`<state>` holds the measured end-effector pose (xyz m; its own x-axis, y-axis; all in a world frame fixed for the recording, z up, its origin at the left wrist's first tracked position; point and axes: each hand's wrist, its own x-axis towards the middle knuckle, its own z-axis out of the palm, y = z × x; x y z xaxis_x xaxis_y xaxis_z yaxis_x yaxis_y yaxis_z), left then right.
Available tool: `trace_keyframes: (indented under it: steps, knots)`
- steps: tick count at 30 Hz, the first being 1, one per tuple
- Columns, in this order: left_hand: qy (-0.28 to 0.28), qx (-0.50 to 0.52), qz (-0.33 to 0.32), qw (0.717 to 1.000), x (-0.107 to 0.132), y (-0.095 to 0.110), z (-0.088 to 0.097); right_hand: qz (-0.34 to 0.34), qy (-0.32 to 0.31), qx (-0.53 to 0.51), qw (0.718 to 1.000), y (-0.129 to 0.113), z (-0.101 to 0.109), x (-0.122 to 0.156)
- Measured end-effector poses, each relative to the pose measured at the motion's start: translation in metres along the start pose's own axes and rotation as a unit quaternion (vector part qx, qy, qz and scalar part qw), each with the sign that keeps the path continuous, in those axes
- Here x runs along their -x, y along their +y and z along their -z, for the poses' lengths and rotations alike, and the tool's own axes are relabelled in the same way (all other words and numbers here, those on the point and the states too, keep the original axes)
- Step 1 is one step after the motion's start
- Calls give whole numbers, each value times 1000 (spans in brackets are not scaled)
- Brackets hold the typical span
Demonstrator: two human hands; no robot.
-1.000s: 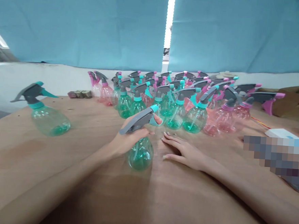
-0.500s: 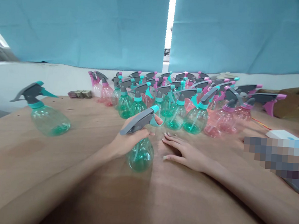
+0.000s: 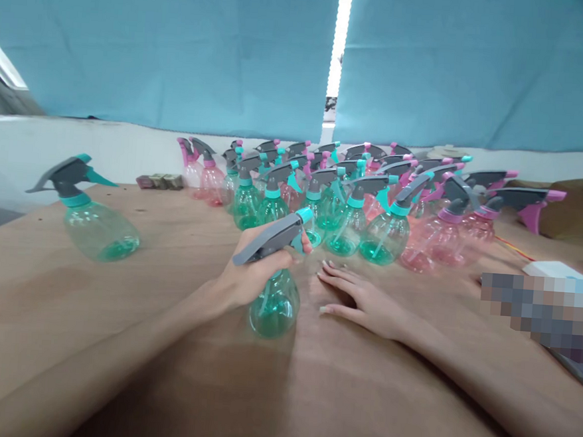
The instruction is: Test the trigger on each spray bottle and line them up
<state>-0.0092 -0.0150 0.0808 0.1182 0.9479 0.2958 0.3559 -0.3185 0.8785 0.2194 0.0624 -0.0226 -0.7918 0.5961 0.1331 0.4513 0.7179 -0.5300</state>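
left hand clasping one green spray bottle, right hand outstretched on table, second green bottle far left, over twenty bottles behind

No text, brand, number or sign can be read. The dark patch on the strip at upper centre is too small to make out; the pixelated block at right is illegible.

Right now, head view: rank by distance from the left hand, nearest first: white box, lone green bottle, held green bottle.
1. Held green bottle: in the grip of the left hand.
2. Lone green bottle: off to the left.
3. White box: far right, past the right hand.
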Motion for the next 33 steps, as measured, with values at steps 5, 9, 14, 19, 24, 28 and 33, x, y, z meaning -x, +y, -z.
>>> trace_keyframes:
  steps: [5,9,14,19,24,28,33]
  knots:
    - [15,63,8,998,0,-1,-2,-2,0,8,1000,-1,0,-1]
    - [31,66,39,997,2,-1,-2,-3,-5,8,1000,0,0,-1]
    - [24,41,20,999,-1,-4,1,2,1,5,1000,1,-1,-1]
    - [42,24,-9,999,-5,-3,0,6,2,2,1000,1,-1,0]
    - [25,11,-6,1000,-5,1,-1,9,4,2,1000,3,-1,1]
    - [21,-12,1,1000,-4,3,0,8,1,11,1000,3,-1,1]
    - [30,0,-1,1000,-4,5,-1,9,6,11,1000,2,0,1]
